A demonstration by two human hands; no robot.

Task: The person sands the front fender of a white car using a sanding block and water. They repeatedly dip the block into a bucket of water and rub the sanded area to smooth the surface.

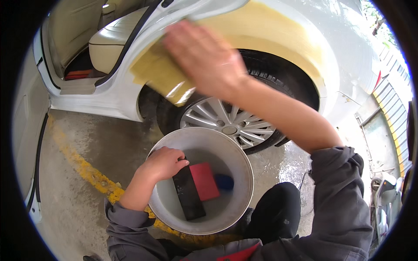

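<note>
My left hand (162, 164) reaches over the rim of a white round bucket (247, 163), its fingers closed on the upper end of a long black block (190, 193). Beside the block, inside the bucket, lie a red flat pad (206, 182) and a dark blue object (224, 182), apparently in cloudy water. Raised in front of the car's rear wheel arch, my right hand (204, 61) is smeared by motion. A shiny wet yellow sheet (167, 78) shows under its fingers and overlaps the tyre; the thumb is hidden. Tan filler (278, 32) covers the panel above the wheel.
The silver alloy wheel (228, 129) stands just behind the bucket. At the left the car's rear door is open, showing a cream seat (115, 45). A yellow painted line (89, 172) crosses the wet concrete floor. My knee (278, 209) is right of the bucket.
</note>
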